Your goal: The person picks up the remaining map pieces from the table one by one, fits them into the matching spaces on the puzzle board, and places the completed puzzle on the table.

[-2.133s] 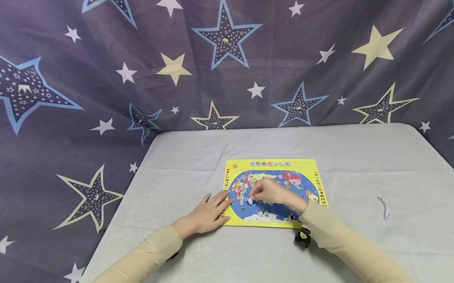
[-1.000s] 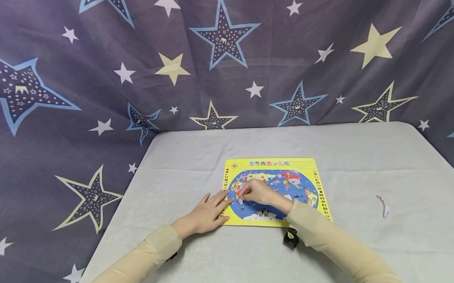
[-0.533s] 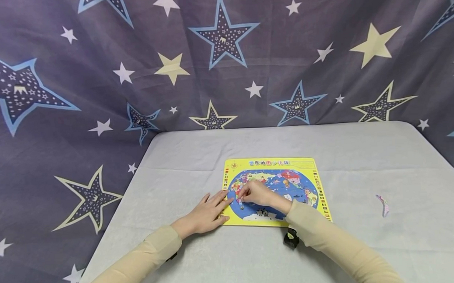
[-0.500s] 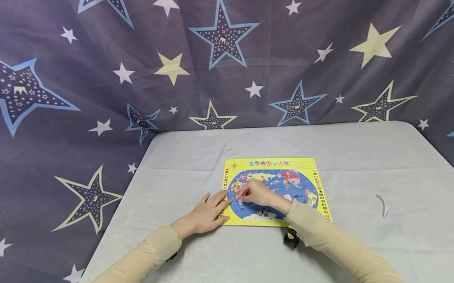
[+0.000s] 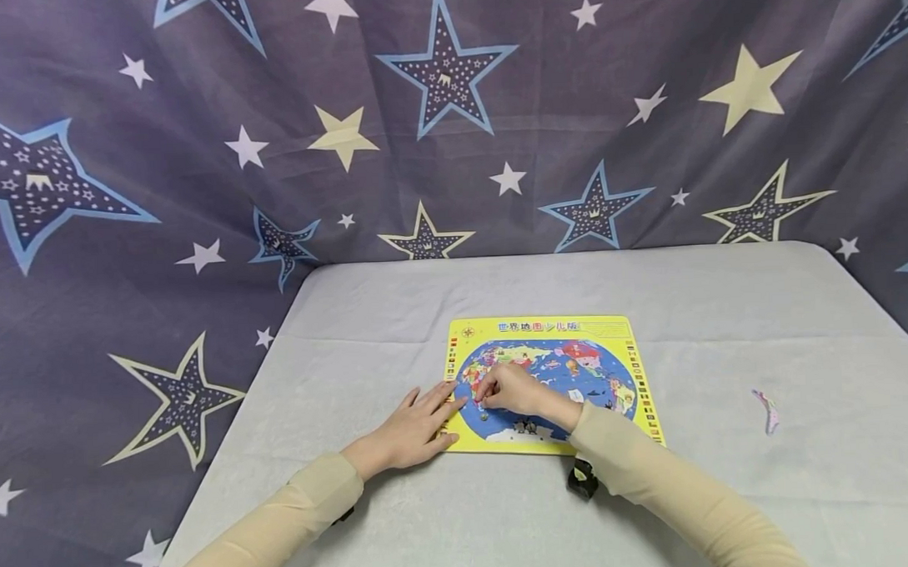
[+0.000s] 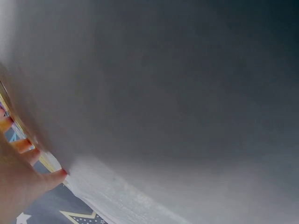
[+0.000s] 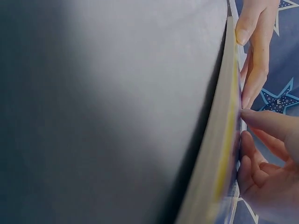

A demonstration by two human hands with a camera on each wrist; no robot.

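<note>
A yellow-bordered world map puzzle board (image 5: 470,441) lies flat on the table in the head view. My left hand (image 5: 408,431) rests with spread fingers on its left edge. Over the left part of the blue map, my right hand (image 5: 514,390) bends down, thumb and index finger brought together at the board's surface. A small puzzle piece sits at those fingertips, almost wholly hidden by them. In the right wrist view, the right hand's fingertips (image 7: 245,115) touch the board. To the right, apart from the board, lies a thin curved pinkish puzzle piece (image 5: 768,413).
The table (image 5: 725,307) wears a light grey cloth. Behind it and along the left hangs a dark curtain (image 5: 512,215) printed with stars. A black wrist camera (image 5: 583,479) hangs below the right sleeve, near the board's front edge.
The right hand has moved left across the map, carrying the small piece to the board's left part. It has stayed nearly still there since. My left hand keeps its place.
</note>
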